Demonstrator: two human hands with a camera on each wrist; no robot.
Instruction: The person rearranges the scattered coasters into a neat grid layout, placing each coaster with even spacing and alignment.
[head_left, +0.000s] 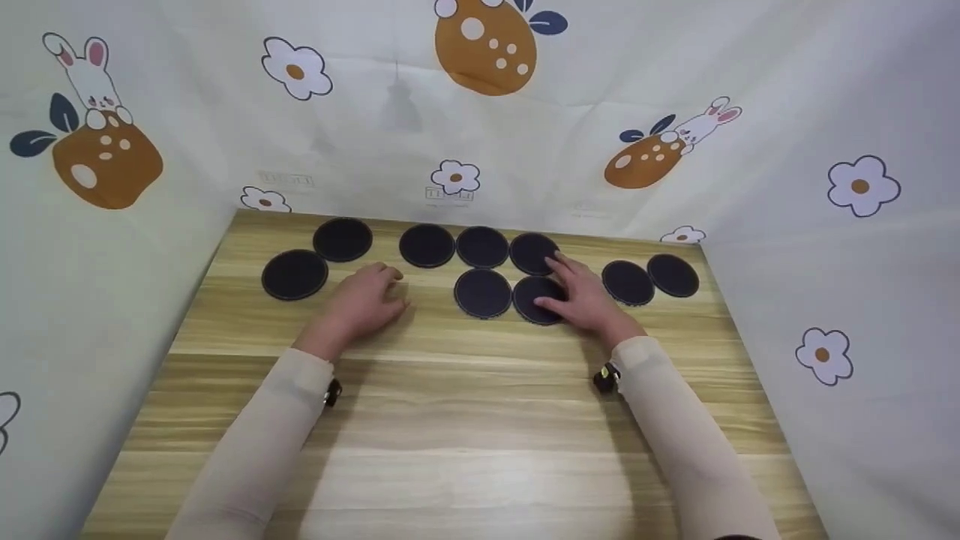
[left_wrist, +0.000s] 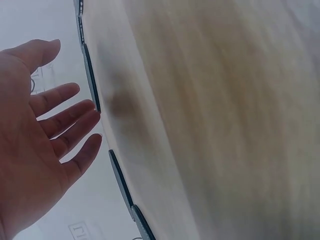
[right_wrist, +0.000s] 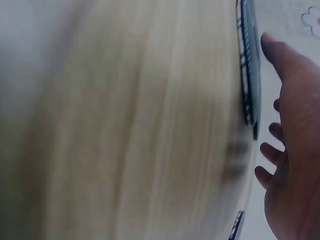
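Note:
Several flat black round discs lie along the far side of the wooden table. My right hand (head_left: 589, 304) is at the right end of the middle group, its thumb over the lower right disc (head_left: 529, 301) and its fingertips at the edge of the upper right disc (head_left: 531, 253). Its fingers look extended in the right wrist view, with a dark disc edge (right_wrist: 247, 65) beside the thumb. Between the left pair and the middle group hovers my left hand (head_left: 361, 301), holding nothing. Its fingers (left_wrist: 70, 127) are spread and relaxed in the left wrist view.
The middle group also has a left disc (head_left: 427, 245), an upper disc (head_left: 482, 247) and a lower disc (head_left: 482, 293). Two discs (head_left: 295, 274) touch at the left, two more (head_left: 628, 283) at the right. Patterned cloth walls (head_left: 360, 142) enclose the wooden table (head_left: 465, 420).

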